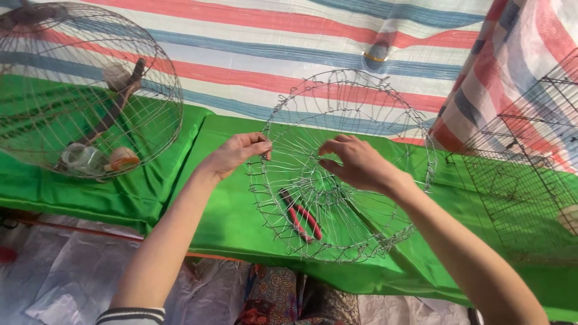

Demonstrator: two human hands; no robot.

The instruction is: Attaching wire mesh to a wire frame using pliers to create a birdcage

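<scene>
Here, your work surface is a table draped in shiny green satin cloth (229, 222), which sags in folds over the near edge. Behind it hangs a woven plastic tarpaulin striped red, blue and white (271, 54), and more of the same striped sheet bunches down at the right. Below the table edge you can see pale crumpled plastic sheeting (54, 271) and a bit of patterned fabric (283, 301) on the floor.

Count the wire pieces: three. One round, unfinished silver wire cage frame (349, 174) stands tilted up off the cloth in the middle, between your two hands. One finished domed wire cage (84, 90) sits on the cloth at far left, well apart, with a wooden perch and small cups inside it. One rectangular dark wire mesh cage (524, 180) stands at the right edge.

There is one pair of red-handled pliers (301, 218), lying on the green cloth and seen through the spokes of the round frame.

Your left hand (238, 153) pinches the frame's outer rim at its left side, fingers curled closed on the wire. Your right hand (355, 162) sits at the inner ring near the frame's middle, fingertips bent in on the wires; whether they truly grip one you cannot tell.
</scene>
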